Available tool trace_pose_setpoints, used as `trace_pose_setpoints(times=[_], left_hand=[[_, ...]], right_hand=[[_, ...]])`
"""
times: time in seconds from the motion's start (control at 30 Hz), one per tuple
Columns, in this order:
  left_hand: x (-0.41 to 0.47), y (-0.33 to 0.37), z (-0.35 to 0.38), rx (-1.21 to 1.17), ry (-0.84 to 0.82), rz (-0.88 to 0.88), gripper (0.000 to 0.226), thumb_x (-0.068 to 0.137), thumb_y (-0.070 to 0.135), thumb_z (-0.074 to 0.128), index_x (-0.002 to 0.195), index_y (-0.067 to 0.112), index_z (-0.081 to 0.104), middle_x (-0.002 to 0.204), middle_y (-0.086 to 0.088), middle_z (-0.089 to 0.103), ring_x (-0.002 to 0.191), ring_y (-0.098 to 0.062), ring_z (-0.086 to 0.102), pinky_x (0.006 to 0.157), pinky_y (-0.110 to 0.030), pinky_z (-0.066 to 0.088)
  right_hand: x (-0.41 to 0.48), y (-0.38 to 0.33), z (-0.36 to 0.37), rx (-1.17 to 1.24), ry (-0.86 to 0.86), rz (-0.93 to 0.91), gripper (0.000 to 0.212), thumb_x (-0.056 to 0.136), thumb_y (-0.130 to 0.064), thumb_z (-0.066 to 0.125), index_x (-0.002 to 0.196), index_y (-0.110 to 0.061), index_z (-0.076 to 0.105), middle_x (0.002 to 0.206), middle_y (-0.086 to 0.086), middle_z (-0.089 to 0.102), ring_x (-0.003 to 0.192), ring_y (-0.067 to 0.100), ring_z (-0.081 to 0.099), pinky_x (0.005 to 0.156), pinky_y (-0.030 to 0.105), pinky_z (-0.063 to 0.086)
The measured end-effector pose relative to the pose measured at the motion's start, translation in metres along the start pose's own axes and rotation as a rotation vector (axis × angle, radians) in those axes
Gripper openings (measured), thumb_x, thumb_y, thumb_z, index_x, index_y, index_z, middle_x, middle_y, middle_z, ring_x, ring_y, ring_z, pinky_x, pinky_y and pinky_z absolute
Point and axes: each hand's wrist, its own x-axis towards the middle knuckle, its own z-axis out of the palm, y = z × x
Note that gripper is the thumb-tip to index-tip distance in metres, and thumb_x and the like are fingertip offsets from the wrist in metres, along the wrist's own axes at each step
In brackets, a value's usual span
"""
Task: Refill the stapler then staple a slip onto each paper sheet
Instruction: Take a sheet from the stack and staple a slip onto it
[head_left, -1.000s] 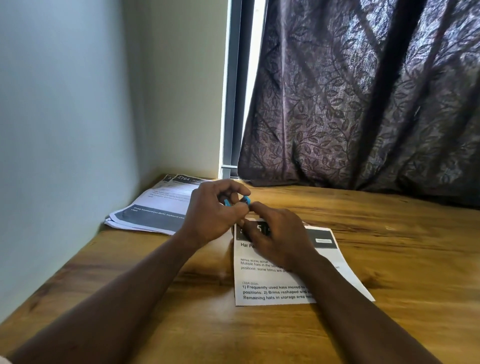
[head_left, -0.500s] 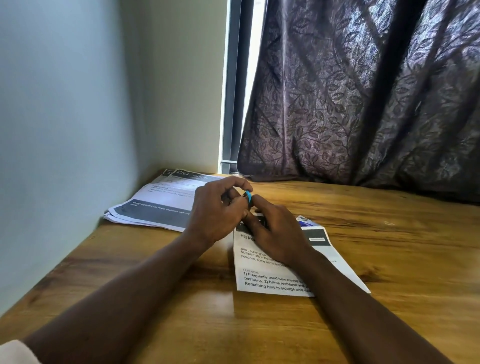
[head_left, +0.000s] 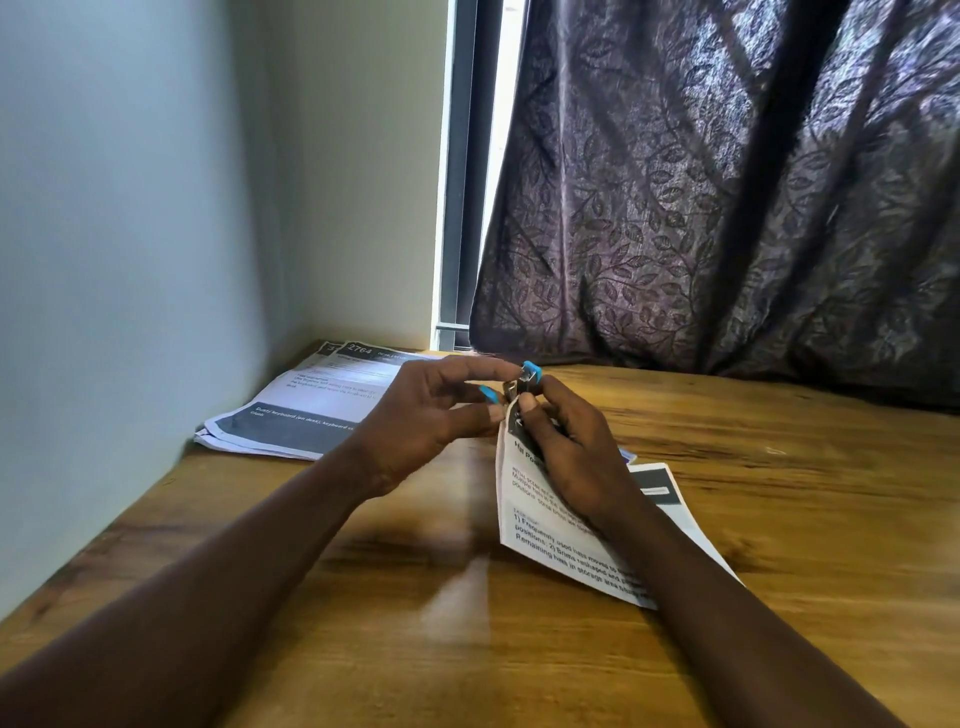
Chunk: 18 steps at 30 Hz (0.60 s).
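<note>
Fingers: left-hand fingers (head_left: 483, 370) are curled in narrow, index tip and thumb pinching the small blue stapler (head_left: 531, 372). Right thumb and curled fingers pinch the raised top corner of the paper sheet (head_left: 550, 545).
Stapler: off the table, between both hands' fingertips, right at the sheet's lifted corner. Blue plastic and a bit of metal show, the rest is hidden. Can't tell if its mouth is over the paper or if the magazine is loaded.
Left hand (head_left: 415, 421): carries the stapler only; thumb tip sits near the sheet's edge.
Right hand (head_left: 571, 447): lies over the sheet's header and lifts that corner. Rest of the sheet is flat on the table (head_left: 779, 519).
Slip: not identifiable. A small blue-edged scrap peeks from under the sheet's far edge, just beside the right hand. Could be the slip, can't confirm.
Stack (head_left: 306, 410): more printed sheets at back left against the wall, well apart from the hands. No staple or slip readable on them.
Backdrop: dark leaf-pattern curtain (head_left: 727, 208) behind the table.
Progress (judgement): stapler at a sheet corner suggests the refill is done and this is the stapling phase. This sheet is in hand, not confirmed fastened.
Left to do: fasten this one, then the other sheets. Whether the stack is finished or pending can't be told.
</note>
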Motion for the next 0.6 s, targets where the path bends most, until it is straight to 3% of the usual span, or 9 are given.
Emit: trace_pose_setpoints(times=[0.07, 0.2, 0.3, 0.37, 0.47, 0.6], left_hand=[[0.0006, -0.0005, 0.0013, 0.203, 0.014, 0.076, 0.036, 0.086, 0.000, 0.076, 0.120, 0.013, 0.074, 0.125, 0.002, 0.073, 0.118, -0.014, 0.067, 0.098, -0.030, 0.056], [0.0017, 0.0011, 0.0007, 0.276, 0.014, 0.005, 0.044, 0.085, 0.015, 0.080, 0.126, 0.023, 0.067, 0.126, 0.010, 0.070, 0.110, -0.009, 0.068, 0.075, -0.027, 0.061], [0.0014, -0.0001, -0.0013, 0.299, -0.001, -0.049, 0.060, 0.080, 0.031, 0.081, 0.136, 0.028, 0.059, 0.120, 0.015, 0.071, 0.108, -0.004, 0.067, 0.084, -0.021, 0.059], [-0.0003, -0.0009, -0.0019, 0.341, -0.052, -0.075, 0.055, 0.080, 0.039, 0.079, 0.132, 0.033, 0.064, 0.118, 0.020, 0.072, 0.110, -0.003, 0.065, 0.088, -0.016, 0.056], [-0.0028, -0.0035, 0.0001, 0.260, -0.036, -0.085, 0.038, 0.084, 0.036, 0.075, 0.120, 0.026, 0.072, 0.118, 0.012, 0.074, 0.111, -0.006, 0.067, 0.090, -0.022, 0.054], [-0.0003, -0.0032, -0.0020, -0.060, 0.089, -0.171, 0.033, 0.083, 0.038, 0.067, 0.107, 0.015, 0.070, 0.117, -0.005, 0.076, 0.115, -0.025, 0.069, 0.097, -0.042, 0.058]], right_hand=[[-0.0003, -0.0012, -0.0001, -0.007, -0.005, -0.020, 0.024, 0.108, -0.036, 0.045, 0.122, -0.038, 0.064, 0.089, -0.004, 0.075, 0.081, 0.010, 0.070, 0.078, 0.045, 0.057], [-0.0005, -0.0007, -0.0001, -0.023, -0.010, -0.040, 0.024, 0.108, -0.034, 0.045, 0.102, -0.028, 0.068, 0.078, -0.004, 0.068, 0.072, 0.006, 0.063, 0.068, 0.032, 0.048], [-0.0006, 0.0002, -0.0005, -0.039, 0.009, -0.069, 0.026, 0.107, -0.036, 0.045, 0.099, -0.026, 0.068, 0.076, -0.004, 0.067, 0.069, 0.006, 0.061, 0.067, 0.036, 0.049], [-0.0016, -0.0006, -0.0002, -0.055, 0.014, -0.086, 0.025, 0.106, -0.038, 0.045, 0.099, -0.027, 0.066, 0.075, -0.006, 0.066, 0.070, 0.006, 0.061, 0.065, 0.034, 0.049], [-0.0032, -0.0023, 0.0015, -0.092, 0.012, -0.106, 0.031, 0.105, -0.044, 0.040, 0.092, -0.025, 0.061, 0.070, -0.007, 0.062, 0.064, 0.009, 0.059, 0.060, 0.035, 0.047], [-0.0027, -0.0019, -0.0006, -0.111, 0.048, -0.114, 0.033, 0.104, -0.044, 0.042, 0.078, -0.028, 0.053, 0.064, -0.012, 0.058, 0.059, 0.006, 0.056, 0.058, 0.028, 0.041]])
